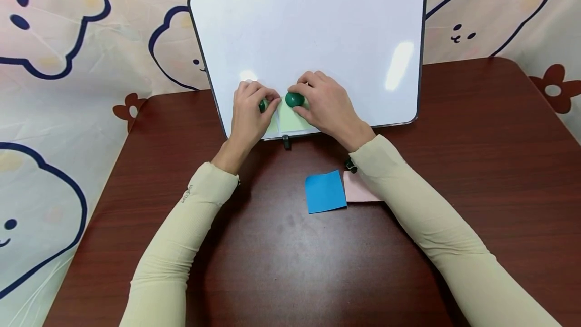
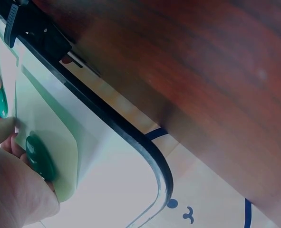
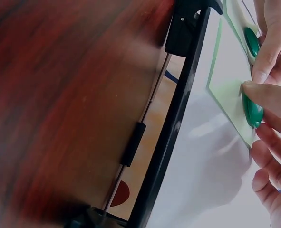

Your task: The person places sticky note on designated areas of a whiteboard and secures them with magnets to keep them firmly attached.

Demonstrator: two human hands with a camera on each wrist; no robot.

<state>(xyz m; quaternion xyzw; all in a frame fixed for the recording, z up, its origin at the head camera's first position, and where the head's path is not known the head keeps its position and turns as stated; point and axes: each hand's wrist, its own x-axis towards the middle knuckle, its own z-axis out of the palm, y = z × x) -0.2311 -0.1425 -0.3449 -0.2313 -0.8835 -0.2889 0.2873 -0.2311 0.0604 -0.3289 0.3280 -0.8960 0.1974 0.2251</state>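
Observation:
Two pale green sticky notes lie side by side low on a whiteboard (image 1: 313, 19). My right hand (image 1: 329, 105) pinches a green oval magnet (image 1: 294, 99) between thumb and forefinger, against the top of the right note (image 1: 290, 121). Just beside it, my left hand (image 1: 248, 112) has thumb and forefinger together at the upper corner of the right note, near where the two notes meet. Another green magnet (image 2: 40, 156) sits on the left note (image 2: 59, 137), partly covered by the left hand in the head view.
On the brown table (image 1: 272, 266) lie a blue sticky note (image 1: 325, 192) and a pink one (image 1: 358, 188), partly hidden by the right sleeve. The whiteboard leans back on the table, with a black clip (image 1: 287, 142) at its lower edge. A cartoon-print cloth (image 1: 122, 24) hangs behind.

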